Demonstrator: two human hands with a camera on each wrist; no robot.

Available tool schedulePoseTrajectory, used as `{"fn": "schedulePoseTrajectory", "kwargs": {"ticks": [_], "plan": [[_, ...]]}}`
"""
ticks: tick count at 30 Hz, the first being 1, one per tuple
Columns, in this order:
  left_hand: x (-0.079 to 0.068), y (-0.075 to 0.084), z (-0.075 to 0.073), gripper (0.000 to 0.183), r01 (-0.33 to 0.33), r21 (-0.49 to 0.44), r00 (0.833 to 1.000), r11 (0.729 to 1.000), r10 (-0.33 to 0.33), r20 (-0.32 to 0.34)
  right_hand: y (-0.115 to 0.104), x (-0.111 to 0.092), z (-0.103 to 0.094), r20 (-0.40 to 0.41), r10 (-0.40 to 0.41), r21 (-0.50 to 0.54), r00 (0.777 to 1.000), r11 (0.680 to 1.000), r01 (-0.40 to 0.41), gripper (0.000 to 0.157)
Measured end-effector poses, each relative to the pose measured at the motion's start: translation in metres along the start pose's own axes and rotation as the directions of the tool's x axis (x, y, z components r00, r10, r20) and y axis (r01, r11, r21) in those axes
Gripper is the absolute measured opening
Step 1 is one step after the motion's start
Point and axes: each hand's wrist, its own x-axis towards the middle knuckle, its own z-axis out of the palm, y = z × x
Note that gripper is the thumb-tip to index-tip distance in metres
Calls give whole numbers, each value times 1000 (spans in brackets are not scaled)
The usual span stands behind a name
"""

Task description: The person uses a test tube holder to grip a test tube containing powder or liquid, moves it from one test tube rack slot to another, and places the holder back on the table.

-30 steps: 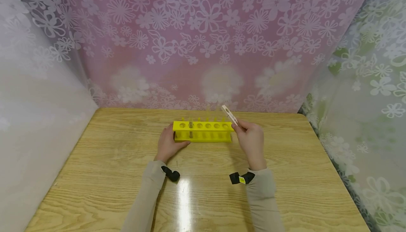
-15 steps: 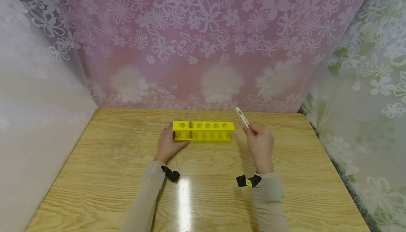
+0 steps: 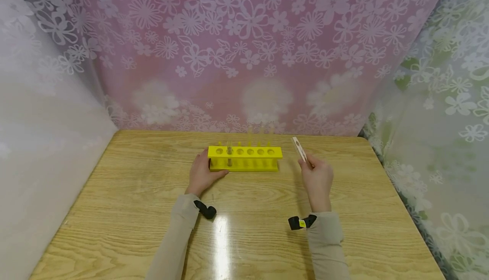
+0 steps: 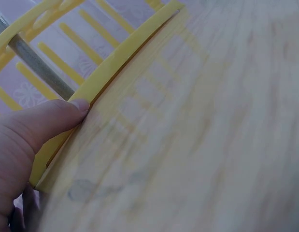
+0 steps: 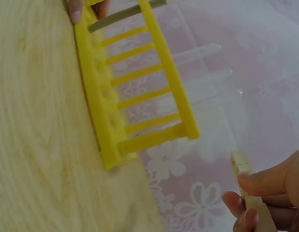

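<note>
A yellow test tube rack point(image 3: 248, 155) stands on the table, its top plate pierced with several holes. My left hand point(image 3: 200, 176) grips its left end; the thumb point(image 4: 57, 115) lies on the front edge of the base and the other fingers are mostly hidden behind. In the second hole from the left sits an upright test tube point(image 4: 40, 67) with grey-brown contents. Three clear test tubes point(image 5: 202, 94) stand at the rack's back right. Right of the rack, my right hand point(image 3: 318, 182) pinches a pale wooden test tube holder point(image 3: 299, 147) between thumb and fingers, its tip pointing up and away.
The wood-grain table point(image 3: 145, 229) reaches back to a pink floral curtain point(image 3: 237, 59). Pale curtains hang at the left and right sides. Black wrist cameras are strapped over both sleeves point(image 3: 326, 246).
My right hand has moved right and slightly back toward me with the test tube holder, away from the rack's right end. The left hand and rack stay in place.
</note>
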Motion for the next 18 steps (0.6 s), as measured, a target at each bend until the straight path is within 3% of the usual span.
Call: {"fn": "schedulePoseTrajectory", "kwargs": {"ticks": [11, 18], "plan": [[0, -2, 2, 100, 5, -1, 1000, 1000, -5, 3, 36, -3, 14, 15, 97, 19, 995, 995, -97, 22], [0, -1, 1, 100, 4, -7, 1000, 1000, -4, 1, 52, -4, 19, 35, 165, -44, 986, 986, -163, 22]]}}
